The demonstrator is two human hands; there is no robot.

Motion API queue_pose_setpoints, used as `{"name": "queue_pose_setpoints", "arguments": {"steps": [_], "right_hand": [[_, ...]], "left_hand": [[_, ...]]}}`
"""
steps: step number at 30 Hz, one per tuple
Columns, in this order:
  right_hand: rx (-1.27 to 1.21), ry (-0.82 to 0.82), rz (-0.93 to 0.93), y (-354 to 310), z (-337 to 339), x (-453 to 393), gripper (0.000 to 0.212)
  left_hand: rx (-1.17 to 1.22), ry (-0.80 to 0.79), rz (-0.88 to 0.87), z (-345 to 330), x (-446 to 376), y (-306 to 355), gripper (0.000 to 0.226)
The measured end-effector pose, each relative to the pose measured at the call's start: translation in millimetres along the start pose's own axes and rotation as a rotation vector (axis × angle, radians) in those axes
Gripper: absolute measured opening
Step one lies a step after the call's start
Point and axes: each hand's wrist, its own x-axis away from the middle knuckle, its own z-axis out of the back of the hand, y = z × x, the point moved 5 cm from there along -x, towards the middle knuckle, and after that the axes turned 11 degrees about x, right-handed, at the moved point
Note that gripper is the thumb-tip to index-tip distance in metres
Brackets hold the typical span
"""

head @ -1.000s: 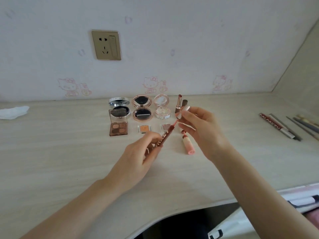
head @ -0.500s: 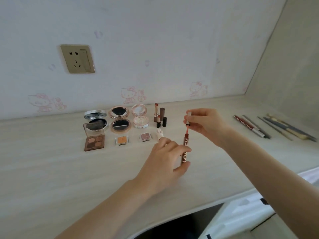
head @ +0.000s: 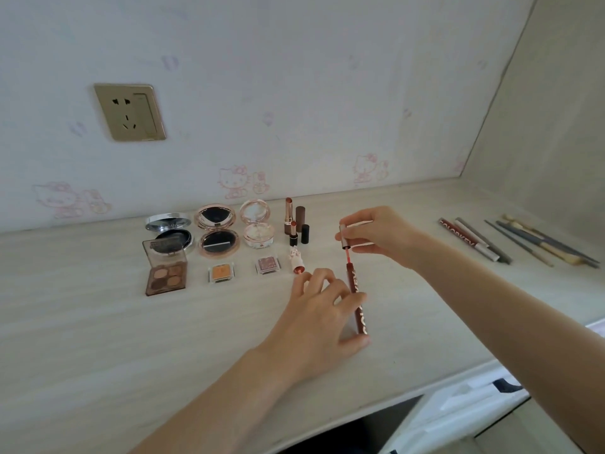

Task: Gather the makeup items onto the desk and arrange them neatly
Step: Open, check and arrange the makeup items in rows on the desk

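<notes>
Two hands work over your pale wood-grain desk (head: 98,339) in the head view. Your left hand (head: 322,317) curls its fingers round a slim dark-red lip gloss tube (head: 357,301), held nearly upright just above the desk; your right hand (head: 381,234) pinches the tube's silvery cap (head: 343,237), its thin pink wand running down into the tube mouth. Behind them, three round compacts stand open: a silver one (head: 168,232) with a dark pad, a rose-gold one (head: 217,234) with a black pan, and a pearly one (head: 257,226) with shimmery powder. A square brown eyeshadow palette (head: 165,273) shows four pans; beside it sit an orange pan (head: 221,271) and a mauve pan (head: 267,265). Uncapped lipsticks (head: 289,221) stand upright near the pearly compact. Pencils and brushes (head: 523,240) lie well apart at your right.
</notes>
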Motion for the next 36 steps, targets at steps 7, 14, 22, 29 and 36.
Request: {"name": "queue_pose_setpoints", "arguments": {"steps": [7, 14, 22, 29, 36], "right_hand": [[0.205, 0.020, 0.008, -8.9, -21.1, -14.7, 0.014], [0.319, 0.006, 0.045, -10.7, -47.2, -26.8, 0.017], [0.429, 0.079, 0.084, -5.9, -62.0, -35.5, 0.018], [0.470, 0.085, 0.109, -8.6, -59.1, -32.3, 0.020], [0.532, 0.155, 0.135, 6.2, -21.6, -15.6, 0.021]], "left_hand": [[-0.036, 0.022, -0.038, 3.9, 4.0, -3.2, 0.044], [0.006, 0.021, -0.027, 5.5, 7.0, -8.2, 0.039], [0.114, 0.035, 0.000, 6.7, 9.5, -17.1, 0.033], [0.157, 0.024, 0.027, 5.4, 11.3, -18.0, 0.031], [0.246, 0.048, 0.011, 9.2, 11.5, -16.8, 0.039]]}}
